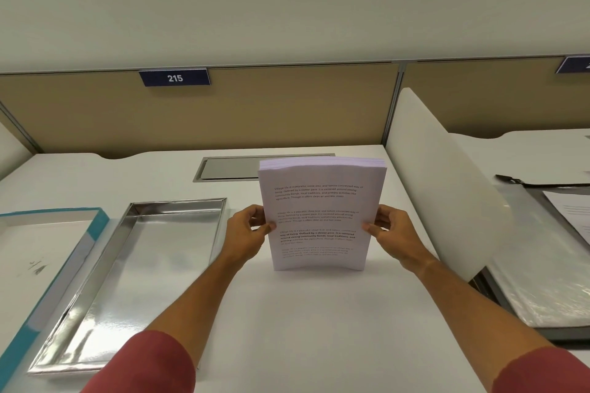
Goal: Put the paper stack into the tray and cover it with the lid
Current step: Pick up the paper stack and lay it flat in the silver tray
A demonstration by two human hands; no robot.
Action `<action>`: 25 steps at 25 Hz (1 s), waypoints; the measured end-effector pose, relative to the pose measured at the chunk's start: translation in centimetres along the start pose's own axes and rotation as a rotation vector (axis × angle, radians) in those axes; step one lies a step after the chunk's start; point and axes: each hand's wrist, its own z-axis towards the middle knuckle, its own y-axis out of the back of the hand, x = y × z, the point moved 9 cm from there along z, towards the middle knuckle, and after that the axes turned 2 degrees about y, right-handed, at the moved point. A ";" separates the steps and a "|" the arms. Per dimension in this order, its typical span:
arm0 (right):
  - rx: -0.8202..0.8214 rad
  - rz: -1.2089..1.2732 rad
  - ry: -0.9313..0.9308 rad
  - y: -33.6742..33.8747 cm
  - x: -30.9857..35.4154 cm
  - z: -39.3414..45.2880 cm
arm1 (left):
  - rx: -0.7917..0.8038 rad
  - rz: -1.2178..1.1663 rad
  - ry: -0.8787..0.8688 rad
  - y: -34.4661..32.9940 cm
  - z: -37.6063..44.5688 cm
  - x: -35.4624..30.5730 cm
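Observation:
A thick stack of printed white paper [319,201] stands upright on its bottom edge on the white desk, slightly bowed. My left hand [245,233] grips its left edge and my right hand [394,231] grips its right edge. To the left of the stack lies a shiny silver tray [220,226], shallow and with nothing inside. Further left, at the frame edge, the lid [99,226] lies upside down, teal on the outside and white inside.
A curved white divider panel [447,188] stands right of the stack. Beyond it lies a dark folder with plastic sleeves [542,281]. A grey cable hatch [236,167] is set in the desk behind the stack. A beige partition closes the back.

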 end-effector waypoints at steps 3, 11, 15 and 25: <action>-0.015 0.005 -0.003 0.0 -0.1 0.1 | -0.010 -0.019 0.013 0.0 0.1 0.2; -0.026 0.022 0.010 0.0 -0.1 0.0 | -0.008 -0.073 0.011 0.1 -0.2 0.4; 0.002 0.049 0.009 0.0 0.4 0.2 | -0.002 -0.139 0.046 0.5 -0.4 0.6; 0.062 0.210 -0.176 -1.4 0.3 -0.2 | 0.005 -0.248 0.176 1.9 -2.1 1.5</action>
